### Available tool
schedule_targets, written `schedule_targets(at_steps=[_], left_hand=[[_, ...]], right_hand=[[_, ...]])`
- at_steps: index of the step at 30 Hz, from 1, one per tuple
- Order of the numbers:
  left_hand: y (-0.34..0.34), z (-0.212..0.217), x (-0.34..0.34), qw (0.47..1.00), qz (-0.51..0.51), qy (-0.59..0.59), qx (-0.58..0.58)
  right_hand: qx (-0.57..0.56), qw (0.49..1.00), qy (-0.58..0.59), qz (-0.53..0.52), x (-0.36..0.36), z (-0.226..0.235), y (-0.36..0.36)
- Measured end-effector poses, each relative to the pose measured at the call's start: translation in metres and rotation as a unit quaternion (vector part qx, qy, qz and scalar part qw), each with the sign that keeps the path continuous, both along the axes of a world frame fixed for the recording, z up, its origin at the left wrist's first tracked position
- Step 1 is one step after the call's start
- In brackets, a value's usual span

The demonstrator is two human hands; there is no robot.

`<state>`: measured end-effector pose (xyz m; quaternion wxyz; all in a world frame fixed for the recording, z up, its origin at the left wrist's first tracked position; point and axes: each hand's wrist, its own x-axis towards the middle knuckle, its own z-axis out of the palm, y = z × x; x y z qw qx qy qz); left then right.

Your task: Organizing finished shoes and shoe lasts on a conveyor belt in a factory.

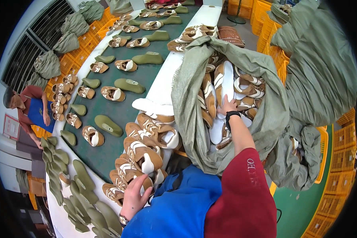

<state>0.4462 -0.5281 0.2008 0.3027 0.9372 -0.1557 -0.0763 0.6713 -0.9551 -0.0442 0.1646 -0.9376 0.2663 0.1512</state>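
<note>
With the right hand (228,106), touching a white-soled shoe (227,81) inside a grey-green sack (192,115) right of centre; cannot tell whether pinching. With the left hand (134,199) spread, beside brown shoes (142,152) at lower centre, then green lasts (83,176), lower left.

Head-worn fisheye view, looking down and ahead, close above a grey-green sack (188,127), outer edges seemingly bent

At the right, a grey-green woven sack (186,119), filled with brown shoes (208,95) striped in white, is reached into by the right hand (228,106), its fingers laid against a flat white sole (227,77). The left hand (134,198) is held at the near pile of shoes (144,154). Beyond, olive-green shoe lasts (108,125) and shoes are ranged along a dark-green belt (129,109).
</note>
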Motion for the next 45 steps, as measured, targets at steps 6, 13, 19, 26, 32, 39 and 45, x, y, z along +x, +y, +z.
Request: schedule_targets(at_steps=[6,13,19,26,32,39,45], left_hand=[[-0.011,-0.002,0.008,1.0,0.005,0.015,0.008],[-0.026,-0.003,0.019,1.0,-0.007,0.013,0.012],[-0.02,-0.007,0.015,1.0,-0.014,0.014,0.008],[-0.003,-0.004,0.009,0.999,-0.004,0.045,0.01],[0.015,-0.01,0.007,0.999,-0.026,0.016,-0.01],[0.014,-0.013,0.018,0.994,-0.107,-0.028,-0.003],[0.012,-0.013,0.016,0.994,-0.105,-0.027,-0.007]], right_hand=[[-0.073,0.99,-0.118,-0.002,0.04,0.071,-0.048],[-0.084,0.97,-0.222,0.056,0.084,0.075,-0.108],[0.045,0.989,-0.122,-0.074,0.104,0.066,-0.088],[-0.045,0.984,-0.175,0.0,0.05,0.078,-0.05],[-0.021,0.941,-0.283,0.186,-0.052,0.086,0.022],[0.04,0.857,-0.422,0.293,-0.091,0.071,0.046],[0.122,0.933,-0.339,0.021,-0.088,0.074,-0.031]])
